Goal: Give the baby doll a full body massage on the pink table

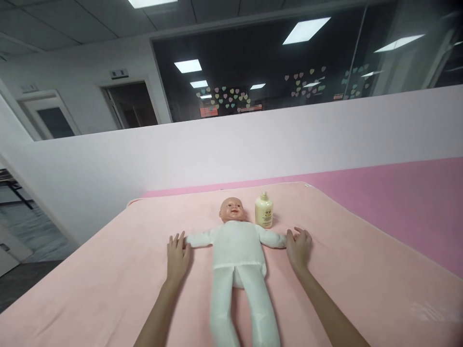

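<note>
A baby doll (238, 248) in a white suit lies on its back, head away from me, arms stretched out sideways. My left hand (178, 258) is at the end of the doll's arm on the left, its thumb and index finger closed around the doll's hand. On the other side, my right hand (299, 248) holds the end of the doll's other arm between thumb and bent fingers. Both doll hands are mostly hidden by mine. A pale yellow pump bottle (264, 212) stands upright beside the doll's head, above its arm on the right.
A peach blanket (144, 270) lies under the doll, over a pink surface (408, 207). A low white partition (235, 149) runs behind it. Farther back are a dark window (253, 58) with heart stickers and a doorway (132, 103).
</note>
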Motion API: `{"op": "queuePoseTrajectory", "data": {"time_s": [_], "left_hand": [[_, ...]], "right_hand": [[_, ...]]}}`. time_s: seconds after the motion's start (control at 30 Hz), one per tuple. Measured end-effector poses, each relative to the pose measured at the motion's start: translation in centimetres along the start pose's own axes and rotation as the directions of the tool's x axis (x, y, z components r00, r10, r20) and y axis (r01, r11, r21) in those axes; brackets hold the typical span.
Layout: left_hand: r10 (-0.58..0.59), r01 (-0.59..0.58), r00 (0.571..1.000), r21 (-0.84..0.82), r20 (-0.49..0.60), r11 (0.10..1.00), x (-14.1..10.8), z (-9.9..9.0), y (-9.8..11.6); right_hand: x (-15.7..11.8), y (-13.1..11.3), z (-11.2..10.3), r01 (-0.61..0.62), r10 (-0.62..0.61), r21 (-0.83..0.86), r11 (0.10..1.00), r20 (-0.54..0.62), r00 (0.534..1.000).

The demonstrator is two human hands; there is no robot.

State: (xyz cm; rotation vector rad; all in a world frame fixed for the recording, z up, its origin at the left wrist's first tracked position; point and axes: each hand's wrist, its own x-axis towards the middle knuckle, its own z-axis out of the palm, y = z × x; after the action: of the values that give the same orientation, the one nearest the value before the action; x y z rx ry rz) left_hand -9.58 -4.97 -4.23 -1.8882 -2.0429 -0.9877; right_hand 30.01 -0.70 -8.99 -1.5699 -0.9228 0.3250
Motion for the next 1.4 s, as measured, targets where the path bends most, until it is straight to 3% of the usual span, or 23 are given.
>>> {"op": "queuePoseTrajectory", "data": {"time_s": [0.1,0.27,0.5,0.67,0.83,0.9,1.0,1.13,1.27,1.4], "left_hand": [[0.033,-0.033,0.999,-0.005,-0.025,0.999,0.2,-0.2,-0.1],[-0.001,0.001,1.0,-0.008,0.016,1.0,0.0,-0.5,0.5],[-0.102,0.107,0.992,-0.07,0.079,0.992,0.1,0.1,0.0],[-0.094,0.099,0.992,-0.059,0.086,0.993,0.1,0.2,0.0],[-0.098,0.102,0.988,-0.031,0.115,0.994,-0.1,0.6,0.2],[-0.092,0.096,0.989,-0.029,0.116,0.995,-0.1,0.7,0.2],[-0.074,0.075,0.992,-0.005,0.103,0.997,-0.4,0.6,0.4],[-0.036,0.034,0.999,0.039,0.039,0.999,-0.9,0.3,0.6],[0.062,-0.061,0.998,0.034,-0.032,0.998,-1.2,-0.1,1.1],[0.193,-0.196,0.977,-0.022,-0.088,0.98,-1.5,-0.9,2.8]], "right_hand": [[-0.2,-0.7,0.3,-0.039,0.041,0.02,0.999,-0.063,0.997],[-0.3,-1.2,0.3,-0.074,0.076,0.057,0.996,-0.034,0.997],[0.4,0.1,0.2,-0.12,0.121,0.02,0.993,-0.008,0.993],[0.5,1.1,0.0,-0.112,0.112,0.039,0.993,0.01,0.994],[0.7,1.4,-0.9,-0.222,0.221,0.181,0.958,0.029,0.975],[0.4,1.0,-1.3,-0.191,0.191,0.15,0.97,0.018,0.982],[-1.1,-0.1,-1.9,-0.004,0.004,0.019,1.0,-0.023,1.0],[-4.3,-1.2,-3.3,0.194,-0.191,-0.049,0.98,0.048,0.98],[-7.1,-1.8,-5.8,0.233,-0.221,-0.067,0.97,0.158,0.963],[-10.0,-2.9,-9.3,0.111,-0.121,0.048,0.993,0.307,0.944]]}}
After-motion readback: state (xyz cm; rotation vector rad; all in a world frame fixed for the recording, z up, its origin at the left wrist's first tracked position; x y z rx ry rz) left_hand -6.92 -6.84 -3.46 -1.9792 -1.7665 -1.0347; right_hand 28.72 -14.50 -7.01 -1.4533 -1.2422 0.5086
